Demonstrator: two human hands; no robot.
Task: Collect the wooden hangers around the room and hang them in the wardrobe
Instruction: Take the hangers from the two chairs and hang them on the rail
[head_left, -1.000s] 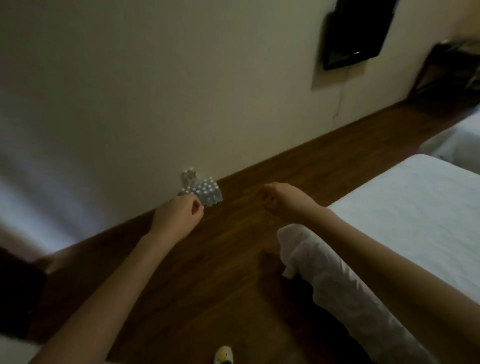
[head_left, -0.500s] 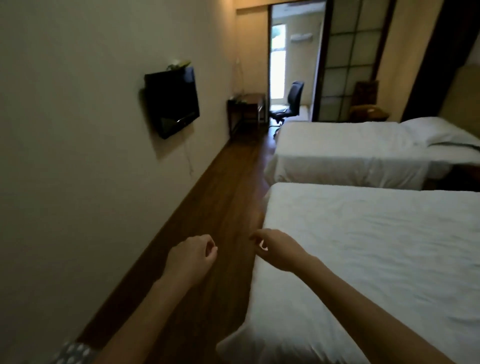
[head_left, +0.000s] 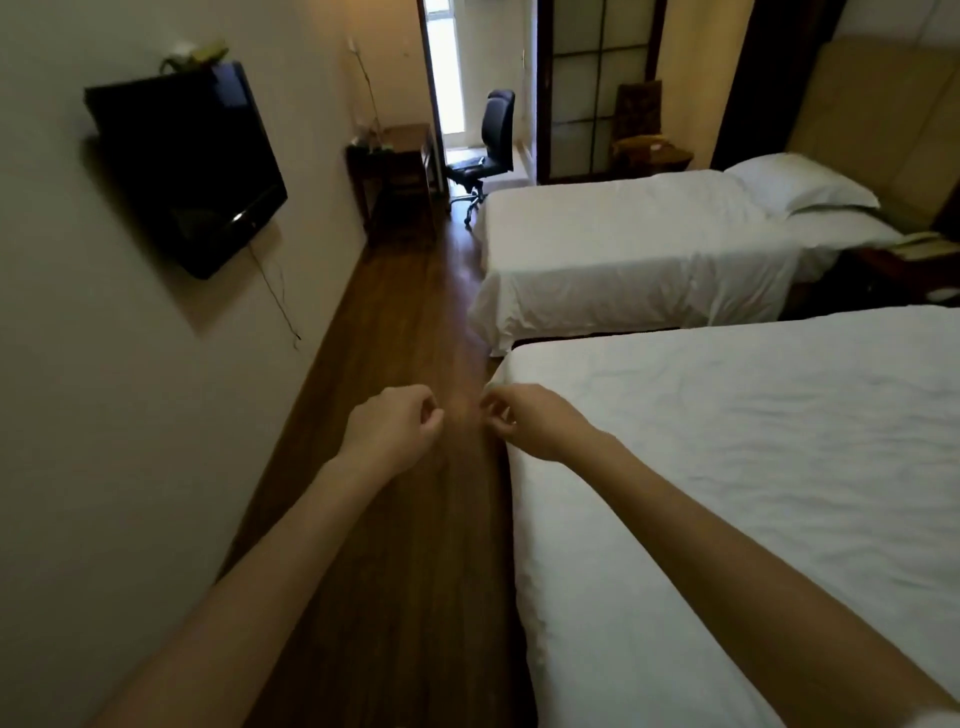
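No wooden hanger and no wardrobe show in the head view. My left hand is held out over the wooden floor, fingers loosely curled, holding nothing. My right hand is held out beside it at the near bed's corner, fingers also loosely curled and empty. The two hands are a short gap apart.
A near bed fills the right side, a second bed with a pillow behind it. A wooden floor aisle runs along the left wall under a wall-mounted TV. A dark desk, an office chair and a doorway lie at the far end.
The view has swung up from the floor by the wall to look down the room's aisle. Both hands stay held out in front, empty, fingers loosely curled.
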